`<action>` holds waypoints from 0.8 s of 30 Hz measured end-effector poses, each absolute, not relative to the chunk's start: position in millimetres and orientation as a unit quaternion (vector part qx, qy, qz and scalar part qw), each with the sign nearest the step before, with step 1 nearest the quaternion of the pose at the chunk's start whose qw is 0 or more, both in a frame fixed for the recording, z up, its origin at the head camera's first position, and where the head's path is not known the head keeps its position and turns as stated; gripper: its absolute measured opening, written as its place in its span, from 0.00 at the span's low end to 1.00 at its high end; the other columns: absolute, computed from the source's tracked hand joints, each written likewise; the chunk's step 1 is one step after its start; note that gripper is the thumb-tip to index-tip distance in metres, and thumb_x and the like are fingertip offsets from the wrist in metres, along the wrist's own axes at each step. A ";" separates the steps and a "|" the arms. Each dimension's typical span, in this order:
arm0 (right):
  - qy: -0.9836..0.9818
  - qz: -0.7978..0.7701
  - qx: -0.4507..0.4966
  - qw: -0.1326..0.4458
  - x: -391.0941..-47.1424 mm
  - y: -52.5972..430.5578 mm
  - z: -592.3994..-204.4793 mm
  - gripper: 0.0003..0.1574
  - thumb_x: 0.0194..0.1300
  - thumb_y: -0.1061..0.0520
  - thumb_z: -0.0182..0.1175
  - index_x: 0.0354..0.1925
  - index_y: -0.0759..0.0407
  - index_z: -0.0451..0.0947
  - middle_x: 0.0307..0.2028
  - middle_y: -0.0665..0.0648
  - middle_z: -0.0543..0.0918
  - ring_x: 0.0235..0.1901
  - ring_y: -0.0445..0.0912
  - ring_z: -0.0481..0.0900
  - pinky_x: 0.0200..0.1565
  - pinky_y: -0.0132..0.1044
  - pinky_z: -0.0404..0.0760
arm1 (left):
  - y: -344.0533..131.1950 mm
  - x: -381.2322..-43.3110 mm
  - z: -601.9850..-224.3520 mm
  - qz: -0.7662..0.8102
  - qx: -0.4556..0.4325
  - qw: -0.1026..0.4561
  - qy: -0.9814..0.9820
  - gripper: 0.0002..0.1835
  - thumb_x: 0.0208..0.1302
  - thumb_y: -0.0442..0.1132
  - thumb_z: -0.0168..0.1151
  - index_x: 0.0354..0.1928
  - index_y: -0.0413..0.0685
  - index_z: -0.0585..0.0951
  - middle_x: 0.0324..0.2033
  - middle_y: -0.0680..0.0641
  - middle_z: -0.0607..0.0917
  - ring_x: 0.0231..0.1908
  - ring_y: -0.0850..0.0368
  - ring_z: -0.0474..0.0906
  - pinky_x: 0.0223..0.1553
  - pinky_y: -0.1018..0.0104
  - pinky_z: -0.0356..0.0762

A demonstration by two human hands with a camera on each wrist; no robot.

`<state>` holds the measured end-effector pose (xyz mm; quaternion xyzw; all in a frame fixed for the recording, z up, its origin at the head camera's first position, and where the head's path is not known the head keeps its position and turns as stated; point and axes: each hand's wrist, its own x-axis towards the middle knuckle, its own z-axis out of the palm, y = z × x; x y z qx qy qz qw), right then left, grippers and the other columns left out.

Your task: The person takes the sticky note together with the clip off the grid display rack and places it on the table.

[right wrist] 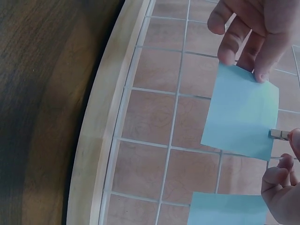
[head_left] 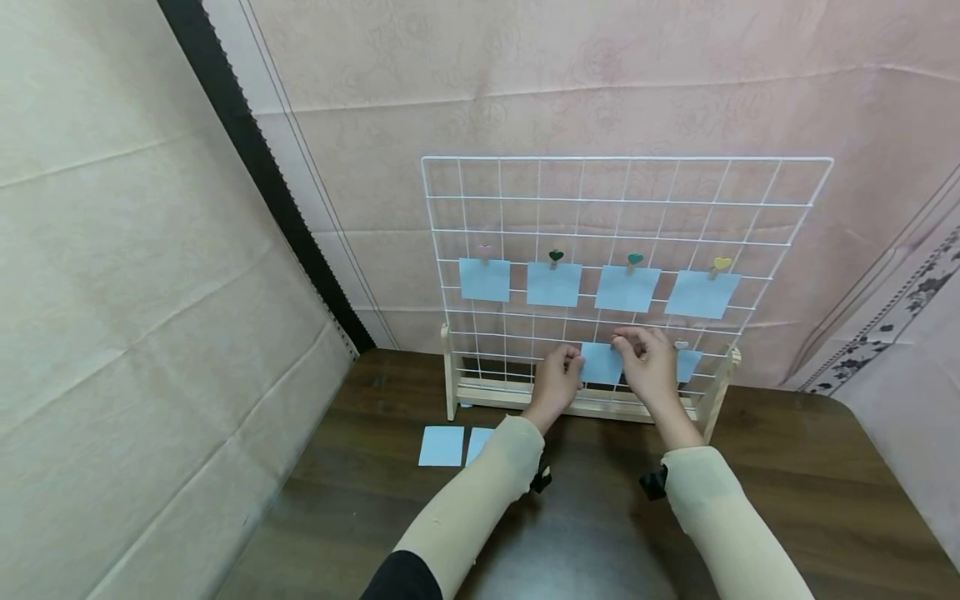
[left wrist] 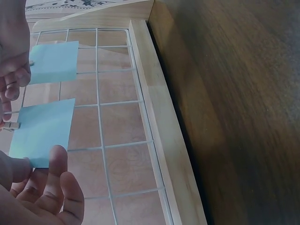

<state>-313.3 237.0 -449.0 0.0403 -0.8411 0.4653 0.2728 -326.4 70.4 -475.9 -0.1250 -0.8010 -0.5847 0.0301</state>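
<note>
A square light-blue paper note [head_left: 602, 364] is held against the lower part of a white wire grid [head_left: 517, 350]. My left hand [head_left: 557, 382] pinches the note by its left edge, thumb in front and fingers behind, as the left wrist view shows. At the note's top edge sits a small wooden clothespin [right wrist: 280, 135], its far end between the thumb and fingers of my right hand [head_left: 651, 367]. To the right, another blue note [head_left: 688, 365] hangs from the grid, partly hidden behind the right hand.
Four-across row above: blue notes [head_left: 553, 284] hang from heart-topped clothespins [head_left: 634, 260]. A wooden base [head_left: 495, 395] holds the grid upright on a brown table [head_left: 337, 500]. Loose blue notes [head_left: 441, 446] lie left of my left forearm. Pink cloth [head_left: 600, 75] covers the wall behind.
</note>
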 end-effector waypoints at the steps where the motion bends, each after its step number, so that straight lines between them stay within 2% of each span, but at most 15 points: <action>1: -0.841 0.466 0.039 0.272 -313.1 237.0 -448.3 0.14 0.79 0.58 0.61 0.52 0.67 0.86 0.41 0.63 0.78 0.35 0.45 0.73 0.36 0.32 0.70 | 69.5 -325.8 -475.7 -0.585 -0.125 0.030 -0.801 0.08 0.83 0.39 0.54 0.49 0.45 0.81 0.39 0.44 0.85 0.38 0.37 0.88 0.29 0.67 0.78; 7: -0.844 0.465 0.041 0.264 -308.0 238.1 -446.7 0.16 0.81 0.57 0.59 0.55 0.68 0.84 0.46 0.64 0.79 0.37 0.47 0.74 0.39 0.34 0.71 | 62.4 -322.2 -478.0 -0.587 -0.128 0.026 -0.799 0.08 0.84 0.41 0.54 0.50 0.46 0.81 0.38 0.47 0.83 0.39 0.38 0.87 0.31 0.66 0.80; 14: -0.847 0.469 0.029 0.249 -299.4 242.4 -448.4 0.18 0.84 0.56 0.53 0.58 0.67 0.81 0.51 0.65 0.80 0.43 0.50 0.77 0.46 0.36 0.73 | 50.4 -313.2 -473.7 -0.574 -0.137 0.042 -0.806 0.10 0.84 0.40 0.54 0.52 0.44 0.82 0.38 0.47 0.85 0.37 0.41 0.88 0.31 0.67 0.79; 21: -0.848 0.478 0.016 0.229 -293.3 246.3 -447.6 0.20 0.85 0.52 0.52 0.61 0.63 0.80 0.52 0.64 0.86 0.44 0.49 0.80 0.41 0.32 0.74 | 42.4 -309.8 -468.6 -0.562 -0.134 0.055 -0.815 0.09 0.83 0.40 0.54 0.51 0.44 0.82 0.36 0.50 0.85 0.30 0.57 0.85 0.30 0.68 0.78; 24: -0.847 0.484 0.015 0.222 -291.3 247.3 -447.6 0.21 0.85 0.51 0.51 0.61 0.63 0.80 0.51 0.65 0.87 0.42 0.48 0.80 0.38 0.30 0.74 | 40.2 -309.0 -468.0 -0.563 -0.132 0.054 -0.814 0.09 0.83 0.40 0.54 0.51 0.45 0.82 0.37 0.51 0.85 0.30 0.60 0.84 0.31 0.68 0.78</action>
